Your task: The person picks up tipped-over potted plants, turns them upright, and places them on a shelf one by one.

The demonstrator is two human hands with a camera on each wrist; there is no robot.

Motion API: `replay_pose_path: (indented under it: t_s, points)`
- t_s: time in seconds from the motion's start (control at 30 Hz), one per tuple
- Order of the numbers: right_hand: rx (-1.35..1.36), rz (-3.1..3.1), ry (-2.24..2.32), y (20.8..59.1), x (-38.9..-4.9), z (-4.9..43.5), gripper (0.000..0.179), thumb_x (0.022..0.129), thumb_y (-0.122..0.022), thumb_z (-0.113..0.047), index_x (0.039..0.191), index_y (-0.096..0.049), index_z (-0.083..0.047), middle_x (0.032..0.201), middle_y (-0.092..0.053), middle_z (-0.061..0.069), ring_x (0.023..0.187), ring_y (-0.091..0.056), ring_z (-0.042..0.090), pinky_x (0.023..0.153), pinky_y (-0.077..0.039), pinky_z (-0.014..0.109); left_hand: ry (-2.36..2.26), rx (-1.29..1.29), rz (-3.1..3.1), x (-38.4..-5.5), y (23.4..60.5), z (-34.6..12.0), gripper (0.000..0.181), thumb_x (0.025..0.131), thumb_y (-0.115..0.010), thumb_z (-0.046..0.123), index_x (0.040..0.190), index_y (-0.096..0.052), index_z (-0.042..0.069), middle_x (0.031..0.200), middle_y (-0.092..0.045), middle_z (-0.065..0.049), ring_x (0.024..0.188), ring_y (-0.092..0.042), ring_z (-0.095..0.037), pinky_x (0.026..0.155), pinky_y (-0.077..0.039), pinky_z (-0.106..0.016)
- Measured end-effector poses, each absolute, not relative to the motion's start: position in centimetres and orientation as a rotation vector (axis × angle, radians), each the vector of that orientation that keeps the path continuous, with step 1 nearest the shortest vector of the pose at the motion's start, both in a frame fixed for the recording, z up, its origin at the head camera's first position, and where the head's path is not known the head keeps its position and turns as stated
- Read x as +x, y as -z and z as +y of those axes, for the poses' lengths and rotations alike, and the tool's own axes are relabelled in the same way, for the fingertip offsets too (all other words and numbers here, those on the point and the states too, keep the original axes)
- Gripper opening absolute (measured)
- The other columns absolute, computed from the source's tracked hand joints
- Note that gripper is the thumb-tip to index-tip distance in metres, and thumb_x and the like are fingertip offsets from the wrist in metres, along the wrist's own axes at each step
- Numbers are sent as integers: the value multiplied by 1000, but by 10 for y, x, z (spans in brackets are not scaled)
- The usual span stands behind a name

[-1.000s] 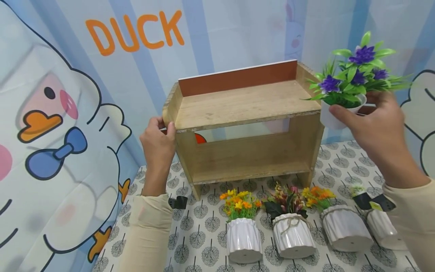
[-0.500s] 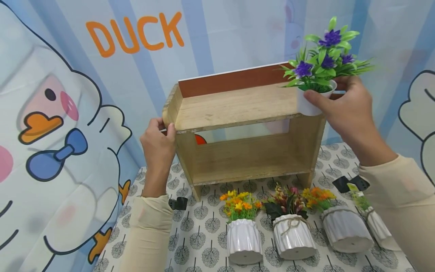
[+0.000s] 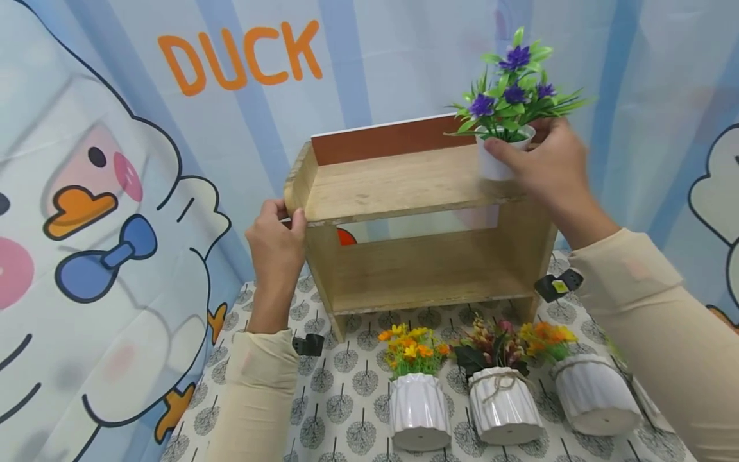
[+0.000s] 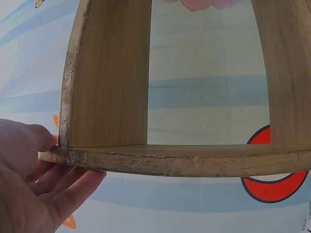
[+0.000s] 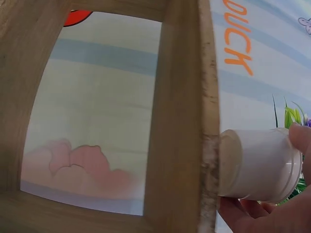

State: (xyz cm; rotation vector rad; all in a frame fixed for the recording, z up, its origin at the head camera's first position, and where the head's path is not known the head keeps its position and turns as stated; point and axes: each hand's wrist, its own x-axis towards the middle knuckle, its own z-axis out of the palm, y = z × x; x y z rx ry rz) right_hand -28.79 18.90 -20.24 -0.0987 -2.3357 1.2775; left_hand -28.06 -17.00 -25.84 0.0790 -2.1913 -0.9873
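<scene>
Cartoon backdrop (image 3: pixel 398 58) and patterned tablecloth (image 3: pixel 346 410) suggest a staged set.

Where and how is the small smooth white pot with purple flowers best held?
Probably by the upper wall of the pot, from the right, as the right hand has it: green leaves overhang the rim, while a side pinch frees the flat base for the pale wooden shelf.
</scene>
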Motion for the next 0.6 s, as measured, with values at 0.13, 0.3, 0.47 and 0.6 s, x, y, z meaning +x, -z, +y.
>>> replay_pose_path:
  t_s: [0.13, 0.3, 0.47, 0.6]
  points:
    - [-114, -2353, -1296, 204, -295, 187, 94, 82, -70, -67, 150, -40, -10, 135, -53, 9, 110, -52, 19, 89, -48, 36, 984, 66, -2173, -281, 259, -169, 28, 98, -63, 20, 117, -65, -1, 112, -75, -20, 98, -76, -32, 80, -64, -41]
    - [-148, -2393, -1261, 204, -302, 184, 98, 82, -66, -72, 153, -36, -9, 149, -50, 15, 123, -51, 28, 100, -47, 47, 972, 60, -2172, -280, 259, -167, 29, 98, -62, 20, 117, -65, -1, 112, -75, -20, 98, -76, -32, 80, -64, -42]
    - [-148, -2419, -1285, 201, -309, 180, 102, 82, -65, -73, 155, -31, -9, 150, -47, 15, 124, -50, 28, 103, -47, 47, 974, 68, -2180, -279, 258, -166, 29, 99, -62, 21, 118, -65, 0, 113, -75, -19, 99, -76, -31, 81, -64, -42]
    - [-162, -2433, -1299, 200, -315, 178, 104, 82, -64, -72, 155, -28, -8, 151, -45, 17, 129, -49, 30, 109, -46, 49, 973, 68, -2187, -279, 258, -165, 29, 99, -62, 22, 118, -64, 0, 113, -75, -19, 99, -76, -31, 80, -65, -41]
